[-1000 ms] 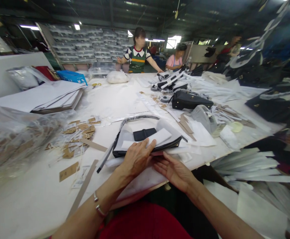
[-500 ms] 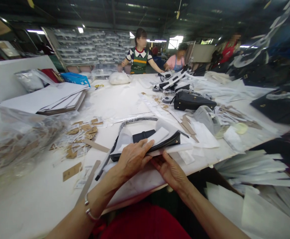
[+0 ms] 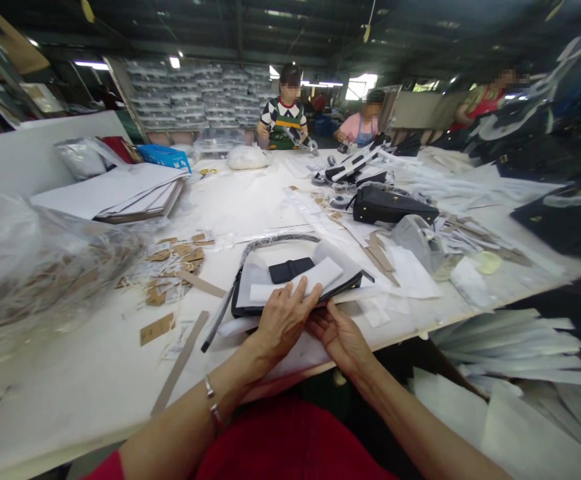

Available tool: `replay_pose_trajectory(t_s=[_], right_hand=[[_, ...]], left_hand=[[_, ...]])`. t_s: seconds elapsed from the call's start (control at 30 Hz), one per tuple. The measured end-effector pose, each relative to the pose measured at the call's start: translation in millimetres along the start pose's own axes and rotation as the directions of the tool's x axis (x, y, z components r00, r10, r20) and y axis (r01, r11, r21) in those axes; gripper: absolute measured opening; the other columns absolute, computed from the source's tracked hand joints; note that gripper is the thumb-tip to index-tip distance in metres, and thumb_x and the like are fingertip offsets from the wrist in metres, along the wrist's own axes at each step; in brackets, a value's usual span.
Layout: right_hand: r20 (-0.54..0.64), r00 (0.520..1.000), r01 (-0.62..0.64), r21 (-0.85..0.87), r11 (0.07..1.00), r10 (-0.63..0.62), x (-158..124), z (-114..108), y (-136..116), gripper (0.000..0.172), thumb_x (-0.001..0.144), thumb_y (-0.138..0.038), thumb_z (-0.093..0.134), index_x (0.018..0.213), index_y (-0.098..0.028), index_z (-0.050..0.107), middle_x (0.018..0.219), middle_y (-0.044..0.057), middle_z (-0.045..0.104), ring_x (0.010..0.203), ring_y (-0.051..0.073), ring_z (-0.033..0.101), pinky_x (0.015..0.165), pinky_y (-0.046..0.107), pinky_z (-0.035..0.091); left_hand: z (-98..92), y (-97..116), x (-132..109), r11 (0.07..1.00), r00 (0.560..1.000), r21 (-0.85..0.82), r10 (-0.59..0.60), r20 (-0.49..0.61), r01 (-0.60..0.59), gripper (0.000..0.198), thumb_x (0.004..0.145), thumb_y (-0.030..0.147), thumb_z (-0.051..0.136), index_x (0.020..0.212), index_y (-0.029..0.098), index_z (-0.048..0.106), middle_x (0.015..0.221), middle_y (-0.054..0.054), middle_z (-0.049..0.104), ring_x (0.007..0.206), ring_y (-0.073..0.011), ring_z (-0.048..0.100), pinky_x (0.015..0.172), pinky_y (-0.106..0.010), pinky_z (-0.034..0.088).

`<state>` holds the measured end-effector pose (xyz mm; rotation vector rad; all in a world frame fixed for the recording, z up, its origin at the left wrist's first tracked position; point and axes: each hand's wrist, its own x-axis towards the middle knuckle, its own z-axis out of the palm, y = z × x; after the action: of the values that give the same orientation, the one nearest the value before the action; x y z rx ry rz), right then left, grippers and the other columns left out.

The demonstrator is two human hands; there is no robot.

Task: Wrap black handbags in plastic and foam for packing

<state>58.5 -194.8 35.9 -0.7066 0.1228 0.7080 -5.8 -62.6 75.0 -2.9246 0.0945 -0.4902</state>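
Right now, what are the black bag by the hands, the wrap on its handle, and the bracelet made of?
Black bag: smooth leather or imitation leather, maybe; it has a faint sheen, but I can't tell which. Handle wrap: probably clear plastic film, because it's see-through, shiny and wrinkled. Bracelet: likely polished metal, since it gleams silver.

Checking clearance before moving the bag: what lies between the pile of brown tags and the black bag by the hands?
In the head view, a flat grey-brown strip slants across the white table from the pile of brown tags toward the black bag.
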Motion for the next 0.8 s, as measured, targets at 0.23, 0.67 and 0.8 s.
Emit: replay_pose_trajectory(t_s=[0.23, 0.67, 0.8], right_hand=[[-0.071, 0.995, -0.071, -0.024, 0.997, 0.069, -6, 6, -6, 0.039, 0.066, -0.047, 0.085, 0.090, -0.020, 0.070, 0.079, 0.002, 0.074, 0.075, 0.018, 0.069, 0.070, 0.031, 0.058], [-0.211, 0.977, -0.019, -0.069, 0.997, 0.004, -8, 18, 2, 0.026, 0.067, -0.035, 0.082, 0.081, -0.022, 0.064, 0.064, -0.003, 0.069, 0.057, 0.015, 0.064, 0.055, 0.026, 0.053], [-0.250, 0.968, -0.058, -0.116, 0.992, 0.027, -5, 21, -1, 0.025, 0.069, -0.038, 0.080, 0.077, -0.021, 0.064, 0.059, -0.002, 0.066, 0.055, 0.016, 0.062, 0.054, 0.028, 0.052]], left_hand=[[4.5, 13, -8, 0.998, 0.998, 0.062, -0.002, -0.060, 0.005, 0.048, 0.098, 0.020, 0.043, 0.145, 0.026, 0.040, 0.150, -0.011, 0.045, 0.125, -0.0306, 0.053, 0.096, -0.045, 0.049], [16.9, 25, -11, 0.990, 0.990, 0.141, 0.033, -0.134, -0.014, 0.044, 0.099, 0.018, 0.035, 0.142, 0.012, 0.043, 0.145, -0.017, 0.049, 0.135, -0.0286, 0.046, 0.106, -0.050, 0.043], [21.0, 25, -2, 0.988, 0.986, 0.153, 0.040, -0.163, -0.015, 0.039, 0.098, 0.013, 0.037, 0.135, 0.011, 0.050, 0.136, -0.018, 0.058, 0.125, -0.0285, 0.055, 0.098, -0.046, 0.049]])
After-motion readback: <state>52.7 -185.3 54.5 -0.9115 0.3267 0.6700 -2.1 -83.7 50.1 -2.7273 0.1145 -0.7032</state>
